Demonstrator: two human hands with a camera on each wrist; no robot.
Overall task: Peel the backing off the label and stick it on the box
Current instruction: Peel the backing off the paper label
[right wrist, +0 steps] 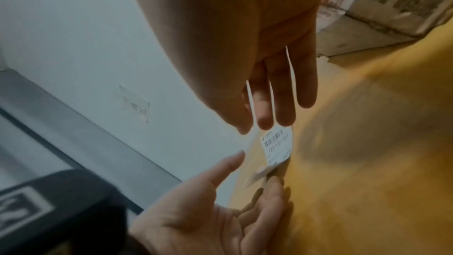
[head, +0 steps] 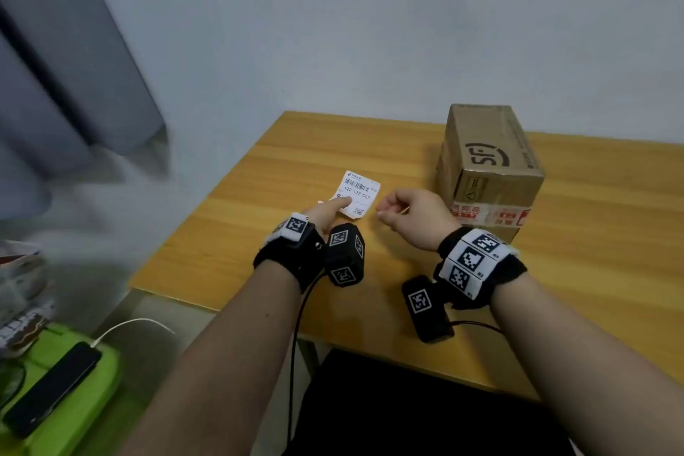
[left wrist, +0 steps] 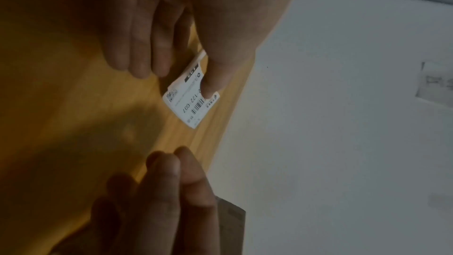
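Head view: left hand [head: 325, 213] pinching white label [head: 358, 192] over the bench [head: 259, 233]; right hand [head: 411, 215] loosely curled, holding nothing, just right of it; cardboard box [head: 485, 167] upright, further right on the bench.

Left wrist view: thumb [left wrist: 215, 77] atop label [left wrist: 190, 102], fingers [left wrist: 137, 49] beneath.

Right wrist view: right fingers [right wrist: 284, 88] relaxed, near label [right wrist: 277, 143].

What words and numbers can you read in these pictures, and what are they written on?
"122-122-C07": under the barcode on the white label, held by the left hand.
"SF": big dark logo on the cardboard box.
Red print on the box's tape: too blurred to read.
Small print on the label: too small.
Paper note on the wall: too blurred.
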